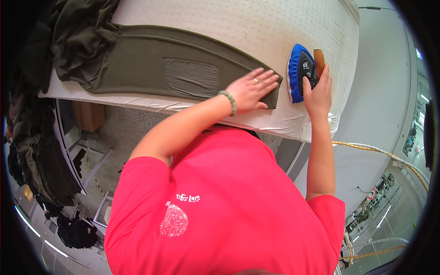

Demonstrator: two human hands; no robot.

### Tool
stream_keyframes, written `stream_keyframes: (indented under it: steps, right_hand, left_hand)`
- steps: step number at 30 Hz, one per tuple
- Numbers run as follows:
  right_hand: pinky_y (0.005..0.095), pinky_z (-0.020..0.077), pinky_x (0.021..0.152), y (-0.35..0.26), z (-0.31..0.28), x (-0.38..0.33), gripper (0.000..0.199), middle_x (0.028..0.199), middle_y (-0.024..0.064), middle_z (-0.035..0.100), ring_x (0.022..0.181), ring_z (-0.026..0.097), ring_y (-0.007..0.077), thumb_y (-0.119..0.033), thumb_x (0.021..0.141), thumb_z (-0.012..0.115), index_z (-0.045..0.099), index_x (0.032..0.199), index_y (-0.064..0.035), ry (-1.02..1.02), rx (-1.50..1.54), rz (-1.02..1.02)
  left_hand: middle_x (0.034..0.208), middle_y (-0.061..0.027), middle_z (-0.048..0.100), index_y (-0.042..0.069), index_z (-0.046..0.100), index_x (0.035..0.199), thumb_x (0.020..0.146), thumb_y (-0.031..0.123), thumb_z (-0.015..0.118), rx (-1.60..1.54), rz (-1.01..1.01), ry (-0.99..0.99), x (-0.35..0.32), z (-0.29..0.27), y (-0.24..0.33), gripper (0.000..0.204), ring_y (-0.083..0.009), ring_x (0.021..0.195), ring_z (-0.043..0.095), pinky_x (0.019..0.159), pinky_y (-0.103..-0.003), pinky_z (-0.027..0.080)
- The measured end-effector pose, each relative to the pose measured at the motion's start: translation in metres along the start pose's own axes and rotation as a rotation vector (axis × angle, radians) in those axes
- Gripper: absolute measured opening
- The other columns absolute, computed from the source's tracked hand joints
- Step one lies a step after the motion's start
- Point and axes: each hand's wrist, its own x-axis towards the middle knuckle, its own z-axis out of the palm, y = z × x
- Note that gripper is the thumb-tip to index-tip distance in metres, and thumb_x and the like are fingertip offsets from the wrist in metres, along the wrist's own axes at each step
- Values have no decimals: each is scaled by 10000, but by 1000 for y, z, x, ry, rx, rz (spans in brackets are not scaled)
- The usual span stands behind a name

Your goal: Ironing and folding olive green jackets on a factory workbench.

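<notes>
An olive-green garment (137, 55) lies along a padded white ironing table, its narrow end toward the right. A smoother rectangular patch (192, 77) shows on its fabric. My left hand (251, 90) rests flat on that narrow end with fingers spread; a ring and a beaded bracelet are on it. To the right, my right hand (318, 94) grips the brown handle of a steam iron (301, 73) with a blue cover around its base. The iron sits on the white cover, just beyond the garment's end.
The white table cover (220, 18) ends in a wrinkled front edge close to my body. The garment's bunched part (82, 41) spills off the left side, where more dark clothes (39, 142) hang. Hoses (380, 151) run off at the right. A brown box (88, 115) stands below the table.
</notes>
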Motion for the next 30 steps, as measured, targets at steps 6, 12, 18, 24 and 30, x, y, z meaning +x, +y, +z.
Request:
stream_keyframes:
  steps: [6, 12, 18, 24, 30]
  right_hand:
    - [392, 544, 692, 20, 1, 19, 513, 853, 115, 667, 784, 679, 298, -252, 898, 720, 564, 1293, 34, -220, 215, 210]
    - [281, 408, 468, 29, -2, 51, 303, 625, 10, 536, 484, 506, 127, -297, 901, 751, 621, 981, -35, -521, 595, 656]
    - [252, 407, 475, -43, -38, 54, 273, 678, 19, 580, 530, 530, 87, -278, 901, 765, 655, 935, -31, -385, 563, 496]
    - [303, 532, 793, -128, -24, 28, 403, 997, 90, 728, 892, 674, 150, -221, 913, 756, 661, 1261, -42, -456, 362, 154]
    - [307, 526, 868, -142, -3, 6, 444, 1064, 111, 734, 959, 682, 165, -223, 906, 760, 644, 1302, -59, -495, 328, 172]
  left_hand:
    - [1613, -119, 341, 75, 405, 1520, 914, 462, 632, 169, -337, 97, -77, -68, -72, 754, -265, 1524, 246, 1249, -475, 149]
    - [1609, -151, 332, 47, 420, 1501, 884, 479, 659, 68, -370, 143, -52, -44, -31, 790, -320, 1515, 253, 1245, -504, 150]
    - [1603, -130, 348, 105, 441, 1497, 860, 467, 686, -86, -255, 153, -66, -37, -40, 772, -339, 1513, 251, 1234, -538, 161]
    - [1594, -113, 367, 146, 475, 1472, 876, 428, 680, 157, -401, 94, -151, -106, -96, 691, -313, 1502, 279, 1239, -517, 171]
    - [1598, -133, 358, 116, 503, 1448, 844, 346, 726, -260, 109, 39, -189, -62, -71, 684, -297, 1506, 285, 1242, -492, 196]
